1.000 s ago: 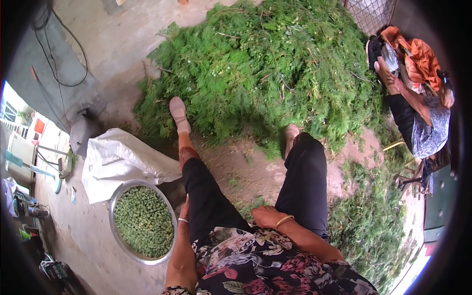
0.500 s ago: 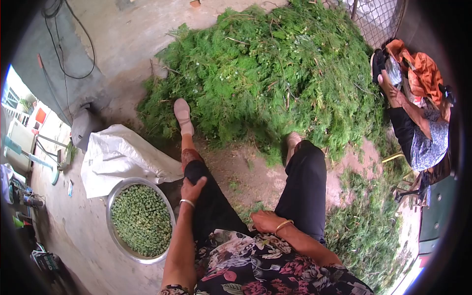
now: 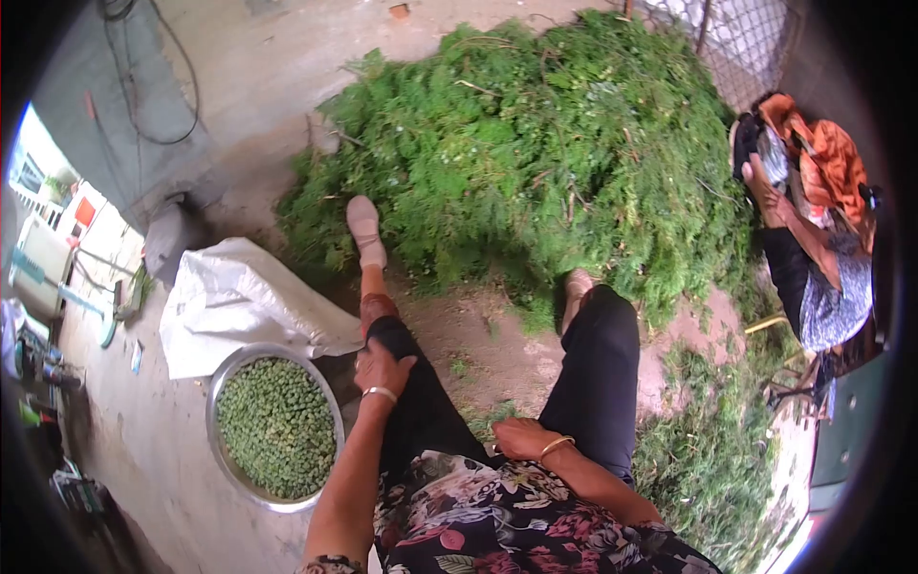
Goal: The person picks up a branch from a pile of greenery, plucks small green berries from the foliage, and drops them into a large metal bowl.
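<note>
My left hand [image 3: 383, 371] rests on my left trouser leg [image 3: 427, 407] below the knee bend, its thumb apart and its fingers draped over the far side. My right hand [image 3: 524, 438] lies in my lap against the right thigh, fingers curled under; its palm is hidden. Nearest to my left hand is a metal basin [image 3: 216, 438] filled with small green cones or berries [image 3: 275, 426]. In front of my feet spreads a big heap of green conifer branches [image 3: 516, 158].
A white woven sack [image 3: 225, 301] lies behind the basin. At the right sits another person [image 3: 813, 258], an orange cloth [image 3: 827, 158] beside them. Loose greenery [image 3: 703, 459] covers the ground at my right. A wire-mesh panel [image 3: 751, 48] stands at the back.
The view has tilted slightly, so the branch heap and far floor appear a little lower and further right. Both hands keep nearly the same places on my legs and lap.
</note>
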`<state>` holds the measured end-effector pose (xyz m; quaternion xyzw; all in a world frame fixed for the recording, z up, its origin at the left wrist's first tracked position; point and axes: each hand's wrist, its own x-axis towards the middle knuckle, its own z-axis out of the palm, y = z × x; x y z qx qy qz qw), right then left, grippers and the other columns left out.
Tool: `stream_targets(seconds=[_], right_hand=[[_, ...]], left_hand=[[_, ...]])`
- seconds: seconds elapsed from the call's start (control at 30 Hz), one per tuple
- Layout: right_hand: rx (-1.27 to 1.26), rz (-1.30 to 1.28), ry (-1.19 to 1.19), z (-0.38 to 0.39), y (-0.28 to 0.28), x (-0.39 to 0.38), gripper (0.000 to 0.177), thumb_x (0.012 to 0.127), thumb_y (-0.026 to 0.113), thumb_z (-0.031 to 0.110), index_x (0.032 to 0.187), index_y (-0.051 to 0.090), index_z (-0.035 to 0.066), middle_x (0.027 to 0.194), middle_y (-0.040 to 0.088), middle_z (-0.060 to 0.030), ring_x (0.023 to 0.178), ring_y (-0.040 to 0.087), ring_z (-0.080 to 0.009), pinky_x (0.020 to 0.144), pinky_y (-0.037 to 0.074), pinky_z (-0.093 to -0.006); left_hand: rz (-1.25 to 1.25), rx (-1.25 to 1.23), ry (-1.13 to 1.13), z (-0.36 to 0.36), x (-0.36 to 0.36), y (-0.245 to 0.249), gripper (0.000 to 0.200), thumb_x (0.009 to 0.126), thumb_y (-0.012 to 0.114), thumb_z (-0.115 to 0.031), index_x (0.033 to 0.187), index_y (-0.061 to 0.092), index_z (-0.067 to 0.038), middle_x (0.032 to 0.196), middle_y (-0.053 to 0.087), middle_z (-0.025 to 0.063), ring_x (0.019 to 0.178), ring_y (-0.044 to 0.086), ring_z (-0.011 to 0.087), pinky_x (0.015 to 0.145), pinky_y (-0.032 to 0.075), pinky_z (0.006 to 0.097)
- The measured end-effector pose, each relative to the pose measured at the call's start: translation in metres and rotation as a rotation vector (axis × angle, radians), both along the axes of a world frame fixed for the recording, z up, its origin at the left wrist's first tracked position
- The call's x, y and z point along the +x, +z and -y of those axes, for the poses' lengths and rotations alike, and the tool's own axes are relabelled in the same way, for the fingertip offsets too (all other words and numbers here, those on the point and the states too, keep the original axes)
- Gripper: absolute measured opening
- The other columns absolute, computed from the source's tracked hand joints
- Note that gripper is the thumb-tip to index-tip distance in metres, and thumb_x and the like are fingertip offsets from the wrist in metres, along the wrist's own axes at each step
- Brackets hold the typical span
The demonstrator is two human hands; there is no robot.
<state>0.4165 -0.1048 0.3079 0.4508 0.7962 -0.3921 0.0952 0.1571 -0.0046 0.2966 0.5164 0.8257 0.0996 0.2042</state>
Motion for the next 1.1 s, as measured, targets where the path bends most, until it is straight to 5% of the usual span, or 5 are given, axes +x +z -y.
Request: stream_targets(seconds=[0.37, 0.6, 0.9, 0.97, 1.1], right_hand=[[-0.039, 0.081, -0.005, -0.003, 0.010, -0.005, 0.019, 0.077, 0.052, 0.010, 0.089, 0.055, -0.003, 0.083, 0.061, -0.0280, 0.083, 0.060, -0.0455, 0.072, 0.048, -0.0510], [-0.007, -0.024, 0.073, -0.007, 0.003, -0.002, 0.024, 0.074, 0.055, 0.012, 0.093, 0.053, -0.003, 0.081, 0.060, -0.0283, 0.083, 0.058, -0.0458, 0.072, 0.045, -0.0515], [-0.008, 0.065, 0.019, -0.006, -0.010, 0.001, 0.025, 0.073, 0.057, 0.013, 0.092, 0.056, -0.003, 0.082, 0.059, -0.0305, 0.085, 0.058, -0.0464, 0.076, 0.045, -0.0511], [0.002, 0.084, 0.044, -0.009, -0.010, 0.000, 0.028, 0.073, 0.057, 0.014, 0.095, 0.057, -0.002, 0.083, 0.060, -0.0304, 0.085, 0.058, -0.0461, 0.077, 0.046, -0.0506], [-0.067, 0.106, 0.010, -0.007, 0.002, -0.006, 0.035, 0.073, 0.059, 0.014, 0.105, 0.058, -0.001, 0.088, 0.061, -0.0298, 0.089, 0.059, -0.0448, 0.079, 0.046, -0.0497]], left_hand=[[-0.118, 0.055, -0.179, -0.028, 0.008, -0.051, 0.049, 0.078, 0.065, -0.026, 0.115, 0.047, 0.001, 0.099, 0.054, 0.0269, 0.091, 0.060, 0.0418, 0.076, 0.049, 0.0483], [0.183, -0.166, 0.064, -0.019, 0.001, -0.016, 0.080, 0.075, 0.069, -0.035, 0.138, 0.027, -0.009, 0.131, 0.035, 0.0385, 0.114, 0.047, 0.0530, 0.091, 0.043, 0.0562], [0.000, -0.058, -0.041, -0.020, 0.016, -0.019, 0.055, 0.089, 0.052, -0.031, 0.131, 0.040, 0.002, 0.122, 0.039, 0.0413, 0.108, 0.047, 0.0568, 0.086, 0.042, 0.0610], [0.195, 0.240, 0.005, -0.030, -0.001, 0.004, 0.059, 0.088, 0.054, -0.033, 0.132, 0.038, 0.004, 0.126, 0.037, 0.0386, 0.114, 0.043, 0.0536, 0.093, 0.038, 0.0581], [-0.039, 0.880, 0.145, -0.048, -0.033, 0.071, 0.066, 0.086, 0.057, -0.028, 0.131, 0.033, 0.013, 0.132, 0.033, 0.0365, 0.123, 0.033, 0.0520, 0.103, 0.028, 0.0544]])
